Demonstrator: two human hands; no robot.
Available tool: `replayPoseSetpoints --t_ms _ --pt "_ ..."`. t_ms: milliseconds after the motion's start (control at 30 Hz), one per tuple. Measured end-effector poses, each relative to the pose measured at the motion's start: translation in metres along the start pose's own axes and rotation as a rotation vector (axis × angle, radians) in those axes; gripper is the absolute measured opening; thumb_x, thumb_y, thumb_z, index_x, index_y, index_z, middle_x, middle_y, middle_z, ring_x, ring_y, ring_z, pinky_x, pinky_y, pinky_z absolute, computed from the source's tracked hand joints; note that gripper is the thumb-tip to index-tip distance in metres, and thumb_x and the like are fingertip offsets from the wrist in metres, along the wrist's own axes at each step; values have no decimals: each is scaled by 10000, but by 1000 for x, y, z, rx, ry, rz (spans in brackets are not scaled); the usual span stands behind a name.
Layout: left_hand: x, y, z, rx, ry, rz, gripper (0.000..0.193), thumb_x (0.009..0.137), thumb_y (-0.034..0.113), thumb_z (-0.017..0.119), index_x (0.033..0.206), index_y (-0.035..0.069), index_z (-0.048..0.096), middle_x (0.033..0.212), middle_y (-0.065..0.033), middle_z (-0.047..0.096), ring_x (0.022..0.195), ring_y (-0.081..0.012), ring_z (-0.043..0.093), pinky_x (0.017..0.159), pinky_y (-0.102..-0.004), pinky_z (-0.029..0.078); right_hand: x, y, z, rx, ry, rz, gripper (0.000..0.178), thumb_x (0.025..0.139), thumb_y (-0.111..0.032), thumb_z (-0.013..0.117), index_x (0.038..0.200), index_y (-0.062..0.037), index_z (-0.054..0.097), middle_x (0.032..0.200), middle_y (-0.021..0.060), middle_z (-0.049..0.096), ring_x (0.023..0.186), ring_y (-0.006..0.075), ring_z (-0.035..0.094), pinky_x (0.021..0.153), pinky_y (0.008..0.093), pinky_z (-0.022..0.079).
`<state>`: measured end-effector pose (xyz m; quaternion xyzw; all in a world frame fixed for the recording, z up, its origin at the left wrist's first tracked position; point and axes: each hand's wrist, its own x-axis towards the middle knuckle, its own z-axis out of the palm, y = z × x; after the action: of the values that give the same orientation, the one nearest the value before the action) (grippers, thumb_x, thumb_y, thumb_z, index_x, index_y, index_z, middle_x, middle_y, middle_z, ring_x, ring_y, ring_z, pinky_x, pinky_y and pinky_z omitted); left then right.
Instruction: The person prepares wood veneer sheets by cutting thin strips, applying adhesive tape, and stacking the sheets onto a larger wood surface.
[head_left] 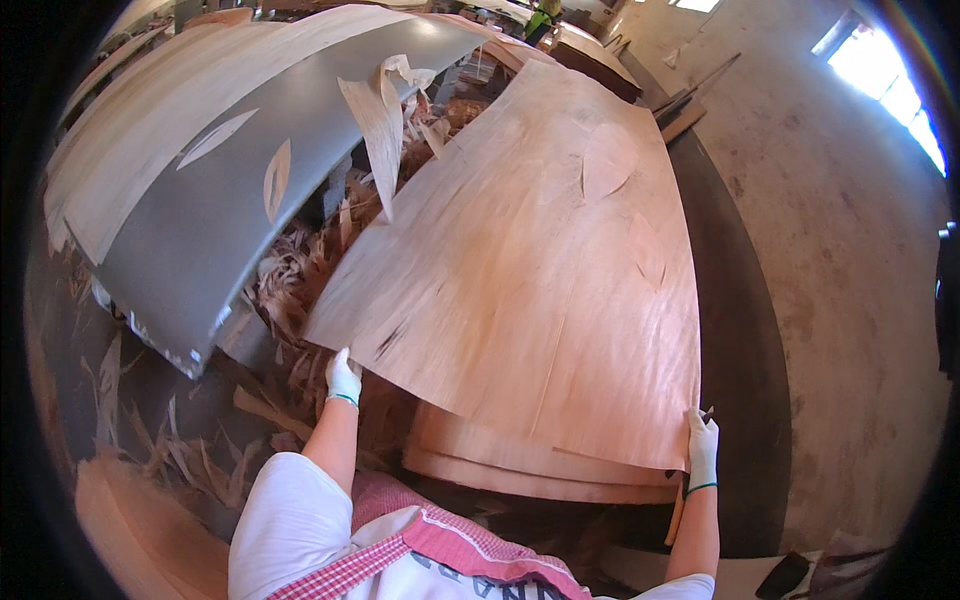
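A large, thin sheet of wood veneer point(520, 270) stretches away in front of me, its near edge raised. At its near left corner, my left hand point(343, 378), in a white glove, is closed on the edge. My gloved right hand point(703, 450) grips the near right corner. A small dark tip shows above the right hand's fingers; I cannot make out what it belongs to. Below that hand a narrow light-wood strip point(675, 515) hangs or stands. Under the raised edge lies a stack of veneer sheets point(530, 468). The sheet has a few splits and dark marks.
To the left stands a grey-topped table point(230, 190) with pale veneer point(130, 170) along its far side and small scraps on it. Torn veneer scraps point(290, 280) heap between table and stack. A wall point(830, 260) runs along the right. Another person point(543, 18) is far back.
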<state>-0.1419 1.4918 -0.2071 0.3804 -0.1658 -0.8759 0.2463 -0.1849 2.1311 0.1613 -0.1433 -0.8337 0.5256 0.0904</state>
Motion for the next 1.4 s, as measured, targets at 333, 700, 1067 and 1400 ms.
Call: replayPoseSetpoints --t_ms 333,700,1067,1400 --pt "-126 -58 27 -11 -222 -117 439 926 317 599 1261 41 532 1274 -85 567 1148 -224 540 984 -347 431 65 104 -208 -216 30 -92 194 904 -165 600 950 13 663 792 -28 598 709 74 504 657 256 437" --pt "-116 -176 46 293 -23 246 414 847 70 634 1237 -30 538 1194 -124 588 1063 -246 576 942 -360 467 137 156 -297 -402 37 -13 120 885 -91 588 905 19 633 760 -19 576 695 65 492 633 242 417" --pt "-167 -241 43 409 -94 370 313 847 -1 605 1159 -16 589 1056 -72 639 963 -185 591 888 -297 462 168 219 -315 -521 47 -33 120 903 -83 574 878 33 593 743 3 563 696 86 481 631 274 418" --pt "-254 -318 57 632 22 330 91 843 56 623 929 62 594 780 44 543 615 -49 451 494 -235 371 220 294 -357 -838 81 -89 234 879 -184 607 994 19 622 908 189 672 831 324 648 732 402 491"
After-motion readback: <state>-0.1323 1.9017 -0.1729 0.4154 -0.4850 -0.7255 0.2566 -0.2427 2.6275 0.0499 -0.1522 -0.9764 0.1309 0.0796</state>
